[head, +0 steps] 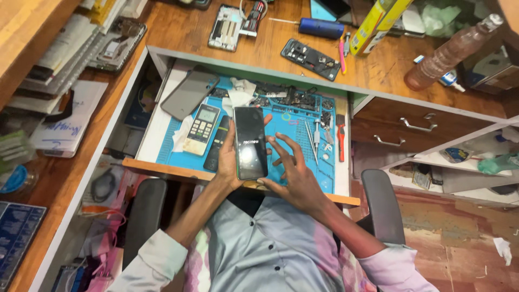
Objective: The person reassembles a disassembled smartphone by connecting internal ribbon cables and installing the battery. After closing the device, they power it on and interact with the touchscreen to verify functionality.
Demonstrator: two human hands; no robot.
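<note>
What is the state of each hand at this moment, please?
Left hand: closed around the black smartphone, holding it upright.
Right hand: open, fingers spread beside the smartphone, holding nothing.

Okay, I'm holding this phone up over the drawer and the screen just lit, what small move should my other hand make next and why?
Probably hold the right hand off and wait. The smartphone, upright in the left hand, shows only a start-up logo on a dark screen, so a touch would likely do nothing yet. The right fingers are spread beside its edge, above the blue mat.
</note>
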